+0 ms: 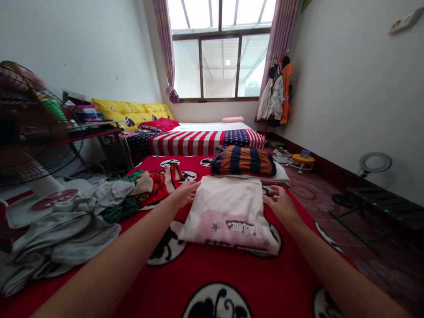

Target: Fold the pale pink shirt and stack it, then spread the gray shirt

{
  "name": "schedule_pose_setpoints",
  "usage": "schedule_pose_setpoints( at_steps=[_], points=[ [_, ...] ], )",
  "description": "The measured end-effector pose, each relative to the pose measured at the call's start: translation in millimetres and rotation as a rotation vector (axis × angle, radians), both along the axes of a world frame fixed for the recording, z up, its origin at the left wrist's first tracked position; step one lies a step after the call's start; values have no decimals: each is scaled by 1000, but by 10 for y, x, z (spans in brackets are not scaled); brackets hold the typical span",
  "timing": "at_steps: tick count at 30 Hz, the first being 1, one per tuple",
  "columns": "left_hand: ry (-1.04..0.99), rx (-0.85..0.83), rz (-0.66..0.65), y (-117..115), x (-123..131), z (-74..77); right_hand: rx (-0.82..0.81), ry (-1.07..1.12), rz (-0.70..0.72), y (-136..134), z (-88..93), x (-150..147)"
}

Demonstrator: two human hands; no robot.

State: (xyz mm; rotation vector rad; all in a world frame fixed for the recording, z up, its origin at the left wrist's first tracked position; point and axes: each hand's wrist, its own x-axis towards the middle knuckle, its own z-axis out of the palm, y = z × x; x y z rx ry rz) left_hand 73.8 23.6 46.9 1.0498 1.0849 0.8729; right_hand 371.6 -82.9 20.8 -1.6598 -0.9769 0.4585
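On my left a fan; beside it a loose heap of clothes on the red blanket, mostly grey with green and red pieces; they overlap so no exact count, at least four, none folded flat; my left hand lies open, fingers on the left edge of the folded white and pink shirt, which sits on the blanket right in front of me; my right hand lies open at its right edge; hands apart, neither clamped; just behind the shirt one folded striped cloth, so two folded pieces so far; further right one yellow stool, one ring light.
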Motion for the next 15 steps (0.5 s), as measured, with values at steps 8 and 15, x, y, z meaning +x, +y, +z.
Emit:
schedule_pose_setpoints(
  at_steps=[8,15],
  points=[
    [360,292,-233,-884,-454,-138,-133,-404,496,-1054,-36,-302],
    [355,411,-251,-1025,-485,-22,-8,-542,524,-1047,224,-414]
  ],
)
